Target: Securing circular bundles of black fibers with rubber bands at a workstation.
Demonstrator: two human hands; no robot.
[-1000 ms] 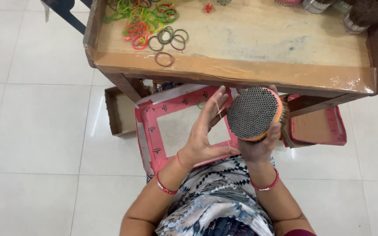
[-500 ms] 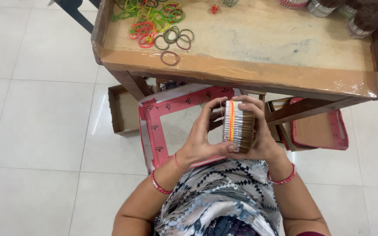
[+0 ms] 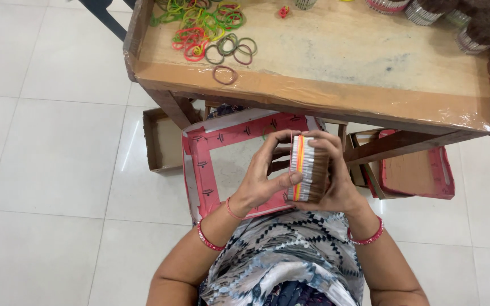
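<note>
Head view: both hands (image 3: 301,175) around banded stick bundle (image 3: 308,169).

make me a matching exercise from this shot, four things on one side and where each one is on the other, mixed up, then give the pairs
Things:
1. bundle of thin sticks
2. loose rubber bands
3. pink-rimmed tray
4. open brown carton

Places:
A. on the floor tiles, left of the table leg
B. on the wooden table, far left part
C. between the left hand and right hand
D. below the table edge, behind the hands

Pairs: 1-C, 2-B, 3-D, 4-A
</note>
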